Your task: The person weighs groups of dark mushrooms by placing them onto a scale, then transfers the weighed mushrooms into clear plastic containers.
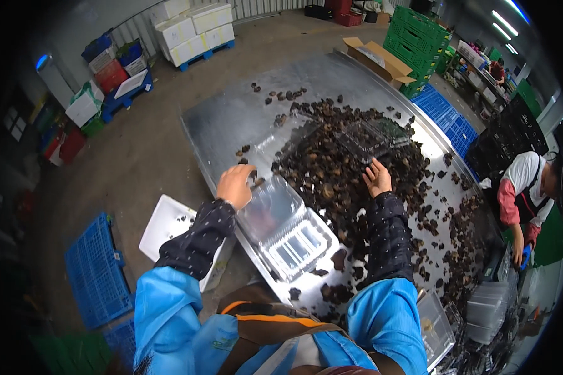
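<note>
An empty clear plastic clamshell box (pixel 298 243) lies with its lid raised back at the near left edge of a metal table (pixel 225 108). Beside the lid's upper left corner is my left hand (pixel 236 186), fingers curled; whether they grip a dark piece is unclear. My right hand (pixel 377 178) is palm up, fingers apart, over a big heap of dark dried mushroom-like pieces (pixel 328 164). Just beyond its fingertips, another clear plastic box (pixel 363 138) rests on the heap. Loose dark pieces (pixel 336 293) lie near the clamshell's right side.
A white foam box (pixel 162 222) stands below the table's left edge, near blue plastic pallets (pixel 96 272). Stacked clear containers (pixel 488 309) are at the lower right, beside a co-worker (pixel 521 192). An open cardboard box (pixel 380 58) and green crates (pixel 415 42) stand past the far edge.
</note>
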{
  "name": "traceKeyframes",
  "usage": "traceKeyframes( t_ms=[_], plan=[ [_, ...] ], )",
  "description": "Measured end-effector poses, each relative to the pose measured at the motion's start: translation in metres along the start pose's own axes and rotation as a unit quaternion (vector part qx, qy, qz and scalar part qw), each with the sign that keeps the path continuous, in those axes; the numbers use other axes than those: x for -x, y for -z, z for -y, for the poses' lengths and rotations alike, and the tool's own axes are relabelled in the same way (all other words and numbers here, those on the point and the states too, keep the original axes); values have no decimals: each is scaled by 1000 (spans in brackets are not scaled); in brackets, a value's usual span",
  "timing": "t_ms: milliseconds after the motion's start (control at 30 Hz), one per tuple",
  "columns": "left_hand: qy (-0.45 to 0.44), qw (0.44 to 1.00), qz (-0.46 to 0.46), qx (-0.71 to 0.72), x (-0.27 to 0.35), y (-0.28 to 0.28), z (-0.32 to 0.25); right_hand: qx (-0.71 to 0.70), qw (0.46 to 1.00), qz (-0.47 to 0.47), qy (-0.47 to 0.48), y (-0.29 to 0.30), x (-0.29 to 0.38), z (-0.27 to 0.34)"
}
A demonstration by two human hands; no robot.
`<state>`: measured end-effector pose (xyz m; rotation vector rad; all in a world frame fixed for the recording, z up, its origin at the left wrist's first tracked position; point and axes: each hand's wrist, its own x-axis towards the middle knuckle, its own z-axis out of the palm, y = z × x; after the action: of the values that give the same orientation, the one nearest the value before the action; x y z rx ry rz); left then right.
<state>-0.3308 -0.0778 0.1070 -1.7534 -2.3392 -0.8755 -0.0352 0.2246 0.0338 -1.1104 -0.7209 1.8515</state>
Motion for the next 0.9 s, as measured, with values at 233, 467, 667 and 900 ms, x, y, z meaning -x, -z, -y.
traceKeyframes(
  t_ms=[233, 467, 667, 900],
  plan=[
    [-62, 984, 47, -159, -77, -147, 129, 157, 962, 105, 199, -89, 38, -8],
    [-49, 998, -17, -32, -87, -80, 109, 627, 506, 424, 413, -112, 241, -5],
    [5, 972, -207, 112, -28, 75, 11, 692, 416, 485, 335, -58, 272, -60],
    [-99, 971, -137, 166, 54, 65, -122, 598, 445, 537, 395, -57, 284, -95]
  ],
)
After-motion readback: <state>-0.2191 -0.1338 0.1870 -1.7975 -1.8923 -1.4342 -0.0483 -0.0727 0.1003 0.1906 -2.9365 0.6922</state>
